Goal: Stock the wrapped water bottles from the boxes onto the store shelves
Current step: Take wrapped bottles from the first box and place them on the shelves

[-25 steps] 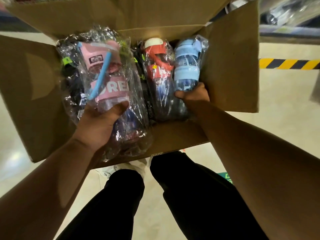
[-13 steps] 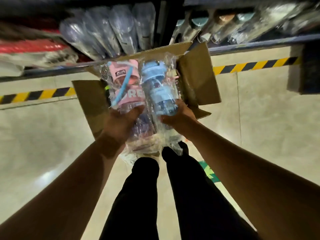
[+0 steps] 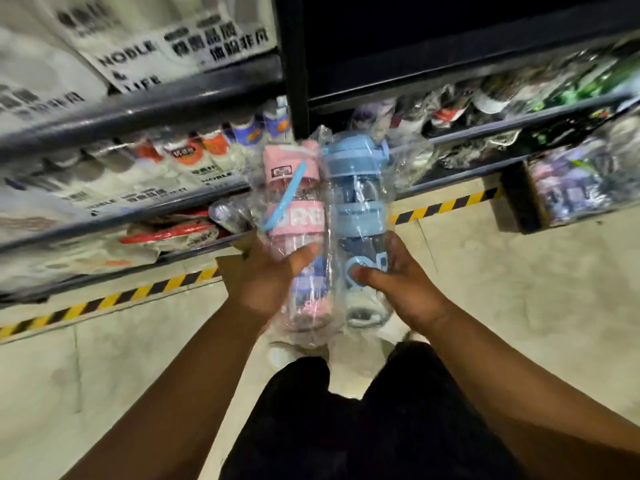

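Carry step, I judged. My left hand gripped wrapped pink bottle; right hand gripped wrapped blue bottle. Fingers curled round each. Bottles were side by side in air, lids toward shelves. Next move needed free gap on shelf.
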Action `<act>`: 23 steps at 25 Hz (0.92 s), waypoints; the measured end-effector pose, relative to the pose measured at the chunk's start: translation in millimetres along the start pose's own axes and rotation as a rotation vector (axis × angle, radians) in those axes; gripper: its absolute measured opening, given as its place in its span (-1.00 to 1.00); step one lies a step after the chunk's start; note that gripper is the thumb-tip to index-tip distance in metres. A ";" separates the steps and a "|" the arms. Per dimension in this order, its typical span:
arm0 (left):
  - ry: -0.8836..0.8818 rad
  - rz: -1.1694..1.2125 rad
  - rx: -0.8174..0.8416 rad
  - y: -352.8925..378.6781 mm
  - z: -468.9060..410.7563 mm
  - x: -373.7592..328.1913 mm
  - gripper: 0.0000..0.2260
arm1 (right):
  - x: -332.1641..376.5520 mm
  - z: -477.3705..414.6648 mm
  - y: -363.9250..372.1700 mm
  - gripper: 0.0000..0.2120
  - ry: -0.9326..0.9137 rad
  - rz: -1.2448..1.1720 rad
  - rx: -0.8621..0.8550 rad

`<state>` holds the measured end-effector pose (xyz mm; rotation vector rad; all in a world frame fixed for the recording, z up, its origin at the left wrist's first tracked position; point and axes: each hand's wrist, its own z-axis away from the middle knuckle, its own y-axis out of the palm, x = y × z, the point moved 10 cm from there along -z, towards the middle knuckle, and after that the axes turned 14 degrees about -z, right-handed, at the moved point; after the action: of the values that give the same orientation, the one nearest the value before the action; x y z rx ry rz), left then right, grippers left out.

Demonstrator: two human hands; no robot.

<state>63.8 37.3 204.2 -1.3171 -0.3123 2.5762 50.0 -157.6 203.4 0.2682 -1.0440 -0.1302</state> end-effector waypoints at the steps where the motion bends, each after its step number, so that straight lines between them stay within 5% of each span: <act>1: 0.029 0.021 0.003 6.0 10.8 -19.4 -0.53 | 13.9 5.9 -5.4 -0.39 -0.018 -0.011 0.012; 9: 0.287 0.158 0.039 138.2 88.7 -188.0 -0.26 | 179.3 77.6 -132.8 -0.36 -0.255 0.019 0.058; 14: 0.474 0.173 0.052 241.9 121.7 -311.6 -0.50 | 293.0 130.7 -238.4 -0.29 -0.468 0.057 -0.057; 23: 0.829 0.125 0.136 329.8 154.7 -515.0 -0.53 | 469.2 174.1 -337.9 -0.29 -0.775 0.076 -0.162</act>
<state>195.4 -443.0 591.3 -2.2212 0.1011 1.8493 140.2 -618.5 583.0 0.0189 -1.8002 -0.2599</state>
